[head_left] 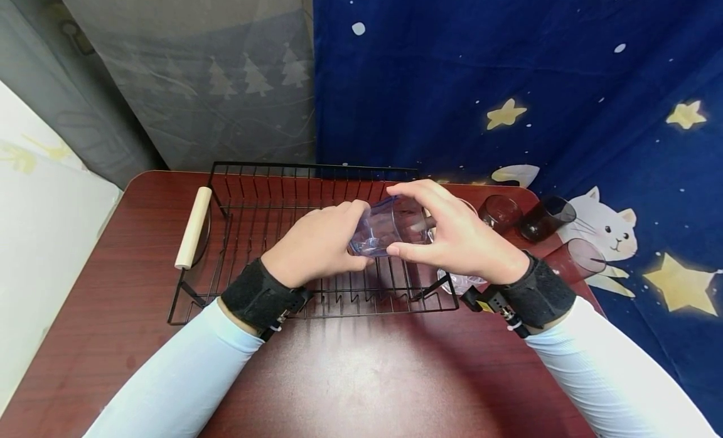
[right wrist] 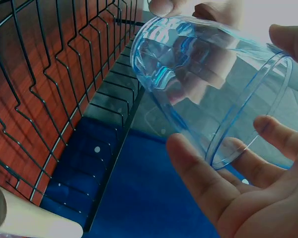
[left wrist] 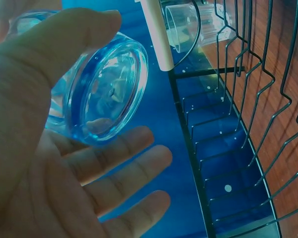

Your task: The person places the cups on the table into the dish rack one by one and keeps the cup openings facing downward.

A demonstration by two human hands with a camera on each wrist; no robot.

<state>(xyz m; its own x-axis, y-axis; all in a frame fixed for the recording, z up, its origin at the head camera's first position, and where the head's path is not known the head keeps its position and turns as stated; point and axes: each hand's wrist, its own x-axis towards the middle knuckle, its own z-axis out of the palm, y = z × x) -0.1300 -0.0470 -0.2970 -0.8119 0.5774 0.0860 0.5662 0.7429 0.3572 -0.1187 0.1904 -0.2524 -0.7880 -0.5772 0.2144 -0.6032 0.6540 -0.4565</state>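
A see-through blue tumbler [head_left: 390, 228] lies on its side in the air over a black wire dish rack [head_left: 316, 166]. My left hand [head_left: 316, 243] pinches its base end between thumb and fingers; in the left wrist view the thick round bottom of the tumbler [left wrist: 114, 89] faces the camera, and the lower fingers stand away from it. At the rim end, my right hand [head_left: 452, 234] holds the tumbler with thumb and fingers spread around it. The right wrist view shows the open mouth of the tumbler [right wrist: 198, 74] toward the right palm.
The rack has a pale wooden handle [head_left: 193, 228] at its left end. To the right stand a dark glass [head_left: 546, 218], a brownish glass [head_left: 499, 213] and a pink glass [head_left: 573, 262]. A clear cup [left wrist: 181, 27] shows beyond the rack's other handle. Curtains hang behind the table.
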